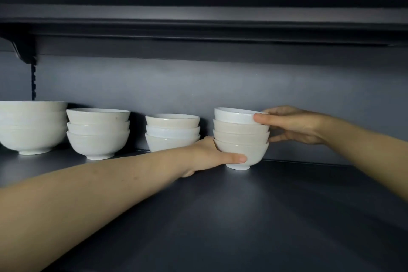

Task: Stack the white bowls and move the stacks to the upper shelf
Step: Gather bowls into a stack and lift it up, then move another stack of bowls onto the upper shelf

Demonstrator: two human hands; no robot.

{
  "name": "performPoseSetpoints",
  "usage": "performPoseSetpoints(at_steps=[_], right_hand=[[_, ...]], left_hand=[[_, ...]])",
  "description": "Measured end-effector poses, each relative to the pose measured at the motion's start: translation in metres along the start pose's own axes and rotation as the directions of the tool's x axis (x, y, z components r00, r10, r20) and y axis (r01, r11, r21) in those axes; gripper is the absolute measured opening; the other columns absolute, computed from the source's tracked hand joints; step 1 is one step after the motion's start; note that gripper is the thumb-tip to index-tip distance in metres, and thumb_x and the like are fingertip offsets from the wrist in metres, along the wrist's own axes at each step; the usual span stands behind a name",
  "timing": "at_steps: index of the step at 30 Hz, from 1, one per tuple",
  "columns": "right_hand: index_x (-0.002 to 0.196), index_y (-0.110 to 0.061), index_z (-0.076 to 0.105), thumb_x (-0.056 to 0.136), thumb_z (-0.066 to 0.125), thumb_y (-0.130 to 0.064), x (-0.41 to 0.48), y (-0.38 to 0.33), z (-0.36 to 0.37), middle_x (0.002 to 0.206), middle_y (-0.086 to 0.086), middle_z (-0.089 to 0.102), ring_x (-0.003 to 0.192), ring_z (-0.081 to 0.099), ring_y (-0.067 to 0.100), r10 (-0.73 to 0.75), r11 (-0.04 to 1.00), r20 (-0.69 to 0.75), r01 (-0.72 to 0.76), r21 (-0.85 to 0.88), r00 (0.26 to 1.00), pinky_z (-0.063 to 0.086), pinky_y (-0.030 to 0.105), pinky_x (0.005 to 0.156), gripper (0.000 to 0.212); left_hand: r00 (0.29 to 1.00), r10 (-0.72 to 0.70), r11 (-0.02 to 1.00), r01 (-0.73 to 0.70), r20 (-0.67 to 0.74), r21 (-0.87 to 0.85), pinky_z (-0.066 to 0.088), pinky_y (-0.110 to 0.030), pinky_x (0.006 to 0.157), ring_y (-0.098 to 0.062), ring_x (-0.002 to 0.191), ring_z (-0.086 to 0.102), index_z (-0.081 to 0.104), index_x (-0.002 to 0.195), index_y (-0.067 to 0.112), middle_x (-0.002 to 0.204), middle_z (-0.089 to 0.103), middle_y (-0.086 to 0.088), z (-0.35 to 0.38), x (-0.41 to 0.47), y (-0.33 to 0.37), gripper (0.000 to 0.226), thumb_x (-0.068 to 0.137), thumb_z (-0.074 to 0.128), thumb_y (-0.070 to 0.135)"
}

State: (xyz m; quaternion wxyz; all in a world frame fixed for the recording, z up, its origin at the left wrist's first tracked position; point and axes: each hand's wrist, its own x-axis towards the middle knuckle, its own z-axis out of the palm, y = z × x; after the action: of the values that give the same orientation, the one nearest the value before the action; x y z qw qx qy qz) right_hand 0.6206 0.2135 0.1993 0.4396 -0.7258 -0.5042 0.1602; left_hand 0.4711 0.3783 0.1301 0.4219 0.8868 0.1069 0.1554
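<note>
The large-bowl stack (31, 127), three-bowl stack (98, 133) and second three-bowl stack (172, 131) stand on the shelf (265, 205) at 9 o'clock of the four-bowl stack (241, 139). The left hand (212, 152) grips its base bowl, the right hand (293, 125) its top rim. Placement appears nearly complete, with only the release outstanding.

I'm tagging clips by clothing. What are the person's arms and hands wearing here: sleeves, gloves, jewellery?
Nothing worn shows. The left forearm and right forearm are bare to the frame edge, with no sleeve in view. The left hand and right hand have no gloves, and no ring, watch or bracelet is visible on the sides facing the camera.
</note>
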Motion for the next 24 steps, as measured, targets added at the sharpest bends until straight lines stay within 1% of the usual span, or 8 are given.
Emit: performPoseSetpoints(at_steps=[4, 7, 10, 13, 15, 17, 21, 24], right_hand=[[0.116, -0.007, 0.065, 0.068, 0.070, -0.045, 0.007, 0.005, 0.002, 0.104, 0.001, 0.071, 0.097, 0.068, 0.013, -0.050, 0.999, -0.036, 0.050, 0.008, 0.998, 0.054, 0.030, 0.083, 0.061], [0.114, -0.008, 0.064, 0.068, 0.069, -0.042, 0.005, 0.004, 0.003, 0.101, 0.002, 0.070, 0.091, 0.069, 0.012, -0.089, 0.995, -0.064, 0.091, 0.030, 0.994, 0.056, 0.028, 0.080, 0.058], [0.112, -0.005, 0.056, 0.065, 0.069, -0.039, 0.004, 0.002, 0.006, 0.097, 0.002, 0.067, 0.089, 0.067, 0.013, -0.097, 0.992, -0.098, 0.104, 0.067, 0.990, 0.058, 0.027, 0.076, 0.059], [0.107, -0.013, 0.064, 0.064, 0.070, -0.039, 0.004, 0.002, 0.005, 0.098, 0.002, 0.070, 0.087, 0.070, 0.012, -0.097, 0.992, -0.083, 0.103, 0.076, 0.992, 0.059, 0.024, 0.071, 0.050], [0.106, -0.016, 0.067, 0.062, 0.072, -0.040, 0.003, 0.001, 0.003, 0.100, 0.002, 0.072, 0.089, 0.071, 0.012, -0.096, 0.992, -0.069, 0.100, 0.070, 0.993, 0.058, 0.026, 0.074, 0.050], [0.111, -0.013, 0.067, 0.061, 0.073, -0.042, 0.003, 0.001, 0.001, 0.104, 0.003, 0.072, 0.094, 0.071, 0.013, -0.084, 0.994, -0.074, 0.089, 0.068, 0.994, 0.056, 0.030, 0.080, 0.058], [0.111, -0.010, 0.066, 0.061, 0.073, -0.044, 0.001, 0.002, 0.005, 0.109, 0.007, 0.070, 0.098, 0.070, 0.016, -0.077, 0.994, -0.083, 0.083, 0.073, 0.994, 0.055, 0.033, 0.086, 0.061], [0.135, -0.008, 0.051, 0.064, 0.073, -0.042, -0.005, -0.006, 0.001, 0.118, 0.002, 0.068, 0.107, 0.066, 0.017, -0.006, 0.999, -0.083, 0.011, 0.048, 0.997, 0.052, 0.036, 0.093, 0.083]], left_hand=[[1.000, -0.015, 1.000, 0.015, 0.002, 0.004, 0.032, -0.020, 0.099, -0.004, 0.128, 0.045, 0.048, 0.141, 0.031, 0.136, 0.056, 0.018, -0.002, 0.008, -0.004, 0.068, 0.080, 0.076, 0.042], [1.000, -0.026, 1.000, 0.026, 0.006, 0.002, 0.033, -0.023, 0.105, -0.005, 0.129, 0.045, 0.048, 0.141, 0.031, 0.136, 0.056, 0.017, -0.003, 0.009, -0.005, 0.070, 0.079, 0.077, 0.042], [1.000, -0.027, 1.000, 0.027, -0.003, -0.003, 0.032, -0.027, 0.111, -0.006, 0.130, 0.045, 0.048, 0.141, 0.030, 0.136, 0.056, 0.016, -0.002, 0.009, -0.005, 0.073, 0.076, 0.079, 0.043], [1.000, -0.026, 1.000, 0.026, -0.003, -0.002, 0.031, -0.025, 0.110, -0.006, 0.130, 0.044, 0.046, 0.142, 0.029, 0.137, 0.055, 0.015, -0.001, 0.008, -0.006, 0.069, 0.081, 0.077, 0.039], [1.000, -0.030, 1.000, 0.030, 0.002, 0.005, 0.030, -0.028, 0.113, -0.007, 0.131, 0.044, 0.045, 0.143, 0.029, 0.138, 0.054, 0.015, -0.002, 0.008, -0.005, 0.073, 0.079, 0.078, 0.041], [0.999, -0.052, 0.999, 0.052, 0.006, 0.015, 0.030, -0.028, 0.114, -0.008, 0.132, 0.043, 0.044, 0.144, 0.029, 0.139, 0.053, 0.014, -0.002, 0.007, -0.002, 0.073, 0.080, 0.077, 0.041], [0.996, -0.090, 0.994, 0.090, -0.006, 0.055, 0.034, -0.021, 0.101, -0.009, 0.128, 0.045, 0.043, 0.144, 0.028, 0.138, 0.052, 0.013, -0.001, 0.003, 0.004, 0.069, 0.083, 0.074, 0.040], [0.985, -0.170, 0.980, 0.167, 0.015, 0.110, 0.037, -0.014, 0.081, -0.007, 0.106, 0.050, 0.047, 0.130, 0.027, 0.115, 0.054, 0.018, -0.003, -0.003, 0.015, 0.050, 0.087, 0.068, 0.042]])
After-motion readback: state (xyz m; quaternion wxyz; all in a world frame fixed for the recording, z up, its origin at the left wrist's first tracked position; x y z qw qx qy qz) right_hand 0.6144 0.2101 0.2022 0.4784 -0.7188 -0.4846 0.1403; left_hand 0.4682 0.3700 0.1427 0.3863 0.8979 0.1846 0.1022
